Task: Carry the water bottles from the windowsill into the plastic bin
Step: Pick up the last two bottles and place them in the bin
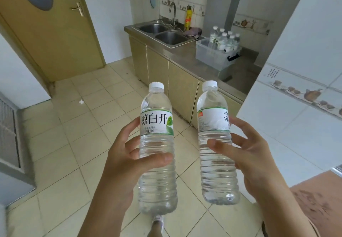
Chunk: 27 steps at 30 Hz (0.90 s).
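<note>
My left hand (pixel 125 155) grips a clear water bottle (pixel 157 181) with a white cap and a white-green label, held upright in front of me. A second, matching bottle (pixel 215 172) stands upright in my right hand (pixel 248 155), thumb across its front. Ahead on the steel counter sits the translucent plastic bin (pixel 212 55) with a black latch, and several capped water bottles (pixel 224 39) stand inside it. The windowsill is not in view.
A double steel sink (pixel 162 32) with a tap and a yellow bottle (pixel 188 19) lies left of the bin. Beige cabinets run below the counter. A white tiled wall corner (pixel 288 88) juts in at right. A closed wooden door (pixel 50 33) is at left. Tiled floor stretches between.
</note>
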Each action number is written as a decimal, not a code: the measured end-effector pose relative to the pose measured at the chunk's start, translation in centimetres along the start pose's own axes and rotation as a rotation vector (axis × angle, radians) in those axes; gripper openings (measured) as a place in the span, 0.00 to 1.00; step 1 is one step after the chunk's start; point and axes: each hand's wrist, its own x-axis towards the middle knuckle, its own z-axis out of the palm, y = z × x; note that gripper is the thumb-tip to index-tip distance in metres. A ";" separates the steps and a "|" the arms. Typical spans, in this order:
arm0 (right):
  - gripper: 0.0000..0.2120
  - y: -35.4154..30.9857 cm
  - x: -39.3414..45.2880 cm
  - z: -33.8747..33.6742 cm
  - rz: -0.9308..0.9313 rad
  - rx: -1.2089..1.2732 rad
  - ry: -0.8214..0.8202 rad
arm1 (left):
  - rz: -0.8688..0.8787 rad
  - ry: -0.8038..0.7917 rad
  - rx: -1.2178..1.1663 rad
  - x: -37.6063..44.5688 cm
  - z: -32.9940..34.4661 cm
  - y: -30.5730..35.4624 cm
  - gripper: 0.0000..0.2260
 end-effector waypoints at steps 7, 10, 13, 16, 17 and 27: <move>0.35 -1.3 14.3 2.3 -0.014 0.002 0.099 | -0.003 -0.090 0.018 16.4 1.4 2.9 0.46; 0.37 -2.6 19.8 3.1 -0.033 0.031 0.130 | 0.009 -0.122 0.029 22.6 2.3 4.8 0.45; 0.36 -3.8 24.6 3.5 -0.053 0.039 0.132 | 0.014 -0.146 0.032 27.7 3.2 6.4 0.46; 0.35 -4.5 29.2 3.5 -0.067 0.044 0.156 | 0.011 -0.165 0.035 32.3 4.1 7.1 0.47; 0.34 -4.7 30.8 3.4 -0.067 0.050 0.166 | 0.004 -0.166 0.036 33.8 4.5 7.2 0.47; 0.37 -5.2 49.3 0.3 -0.041 0.046 0.180 | -0.048 -0.118 0.028 51.0 10.8 6.6 0.43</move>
